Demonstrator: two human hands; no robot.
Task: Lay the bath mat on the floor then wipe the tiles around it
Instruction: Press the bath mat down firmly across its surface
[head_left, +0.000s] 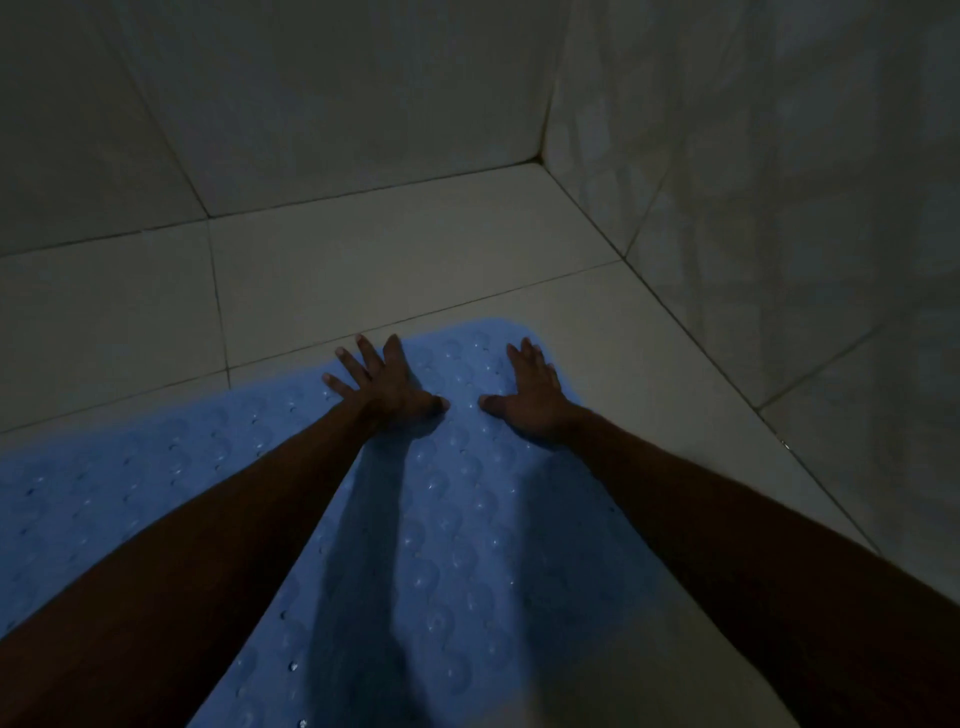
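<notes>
We're down on the pale tiled floor (405, 249) now, in the corner where the two tiled walls (779, 156) meet, and the blue rubbery bath mat with its rows of raised bumps (457, 519) is spread out in front of us. Our left hand (387, 382) sits flat at the far edge, fingers fanned wide, some fingertips reaching over onto the tile. Our right hand (532, 395) presses down just beside it, fingers straight and closer together, thumb out. Neither is gripping anything.

What could go wrong? The light is dim, so we could miss an edge or corner that hasn't seated, and a lifted corner would catch the cloth later. If the tiles are wet underneath, the mat could slide as we push. We see no cloth within view for the wiping, and no containers at all here.
</notes>
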